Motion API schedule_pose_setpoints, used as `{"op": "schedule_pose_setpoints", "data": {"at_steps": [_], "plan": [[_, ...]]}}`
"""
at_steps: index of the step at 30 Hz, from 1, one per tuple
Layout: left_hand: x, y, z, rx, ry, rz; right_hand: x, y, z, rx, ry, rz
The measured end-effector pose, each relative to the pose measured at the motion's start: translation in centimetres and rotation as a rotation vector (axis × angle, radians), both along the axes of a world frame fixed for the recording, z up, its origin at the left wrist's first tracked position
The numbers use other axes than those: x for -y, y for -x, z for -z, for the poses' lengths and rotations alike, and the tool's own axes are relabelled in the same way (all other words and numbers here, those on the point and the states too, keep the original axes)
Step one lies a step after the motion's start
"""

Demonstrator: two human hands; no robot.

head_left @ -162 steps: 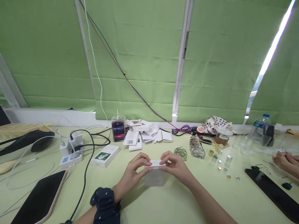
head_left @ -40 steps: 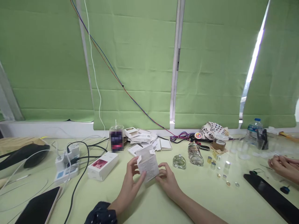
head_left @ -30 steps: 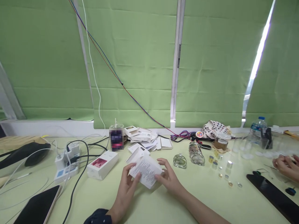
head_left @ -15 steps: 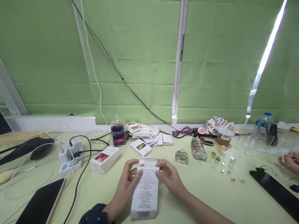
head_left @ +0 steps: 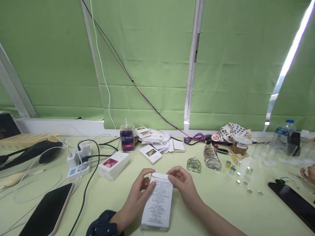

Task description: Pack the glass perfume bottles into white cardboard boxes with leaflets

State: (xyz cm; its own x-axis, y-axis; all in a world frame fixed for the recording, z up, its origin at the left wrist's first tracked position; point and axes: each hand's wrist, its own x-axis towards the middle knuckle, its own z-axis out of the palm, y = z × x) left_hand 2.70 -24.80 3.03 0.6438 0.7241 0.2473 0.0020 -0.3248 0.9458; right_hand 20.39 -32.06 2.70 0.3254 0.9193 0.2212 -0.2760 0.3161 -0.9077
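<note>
Both my hands hold a tall white carton box [head_left: 157, 203] with small black print and a barcode, lying lengthwise toward me above the pale green table [head_left: 221, 209]. My left hand [head_left: 140, 193] grips its left side near the far end. My right hand [head_left: 183, 183] holds the right side, fingertips on the folded-down top flap. A dark dotted scrunchie [head_left: 103, 224] sits on my left wrist.
A white box with a red picture [head_left: 113, 165], a power strip with cables [head_left: 78, 160], a phone [head_left: 48, 213], a cup [head_left: 127, 137], a pile of flat cartons [head_left: 154, 142], two glass bottles [head_left: 208, 160], several small caps [head_left: 242, 177]. Another person's hand [head_left: 310, 173] is at far right.
The carton was turned from upright to lying lengthwise toward me; its open top flap is now folded down. A small carton now lies on the table by the pile.
</note>
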Motion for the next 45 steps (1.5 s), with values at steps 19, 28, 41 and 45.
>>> {"op": "schedule_pose_setpoints", "data": {"at_steps": [19, 28, 41, 45], "plan": [[-0.1, -0.2, -0.3, -0.005, -0.207, -0.037, 0.2, 0.4, 0.2, 0.048, -0.045, -0.158], [-0.1, -0.3, -0.4, -0.007, -0.139, -0.039, -0.2, 0.1, 0.7, -0.032, 0.026, -0.256], [-2.0, -0.5, -0.7, 0.323, 0.166, -0.238, 0.1, -0.5, -0.1, 0.186, 0.155, -0.145], [-2.0, -0.2, -0.8, 0.246, 0.218, 0.021, -0.5, -2.6, -0.3, 0.618, -0.099, 0.153]]}}
